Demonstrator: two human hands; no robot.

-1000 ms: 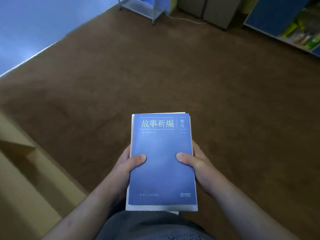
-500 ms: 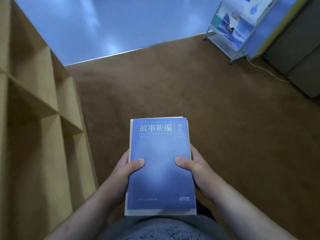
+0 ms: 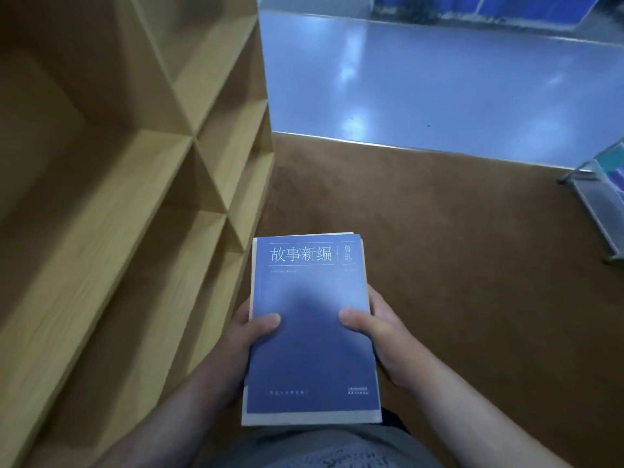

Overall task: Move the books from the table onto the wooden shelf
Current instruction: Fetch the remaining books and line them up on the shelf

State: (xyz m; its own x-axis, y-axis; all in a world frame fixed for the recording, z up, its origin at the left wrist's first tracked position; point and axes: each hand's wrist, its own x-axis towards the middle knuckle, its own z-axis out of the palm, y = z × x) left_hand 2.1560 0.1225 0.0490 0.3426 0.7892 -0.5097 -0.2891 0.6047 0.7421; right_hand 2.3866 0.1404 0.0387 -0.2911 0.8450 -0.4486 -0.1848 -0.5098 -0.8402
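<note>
Stack of paperback books (image 3: 310,352), the top one blue-covered with white lettering, held flat and face-up just right of the light wooden shelf (image 3: 162,184), apart from it. The left hand (image 3: 248,336) clasps the stack's near-shelf edge, thumb on the cover. The right hand (image 3: 380,336) clasps the far edge likewise. Brown carpet (image 3: 456,282) spreads right of the shelf, glossy blue-grey floor (image 3: 439,79) lies beyond it, and a metal rack (image 3: 599,201) stands well right of the shelf.
</note>
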